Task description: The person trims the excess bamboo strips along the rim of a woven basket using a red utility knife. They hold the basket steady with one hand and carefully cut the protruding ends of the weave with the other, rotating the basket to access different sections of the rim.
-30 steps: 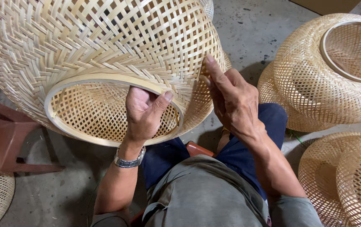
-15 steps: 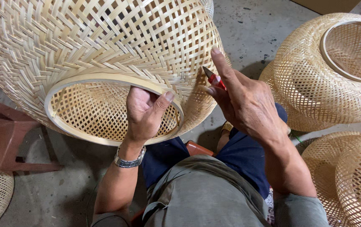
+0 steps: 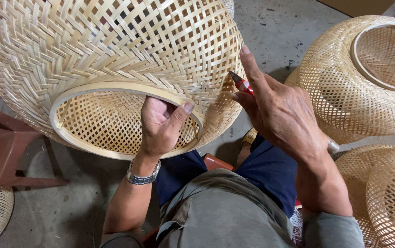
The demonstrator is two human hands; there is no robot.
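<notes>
Weaving looks complete on the large pale woven bamboo dome basket — left hand grips its rim at six o'clock, right hand clamps red-handled cutters at three o'clock; trimming apparently remains.

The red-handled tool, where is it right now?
In the head view, the red-handled tool sits right of centre in the right hand, its tip against the big woven basket.

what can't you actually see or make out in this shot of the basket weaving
- Red-handled tool, head view: only its tip shows; the right hand hides the rest, so its kind is unclear.
- Left hand fingers: curled inside the ring rim of the woven bamboo basket, hidden behind it.
- The basket's top and left side are cut off by the frame edge.
- Finished baskets at right: cut by the right edge.
</notes>
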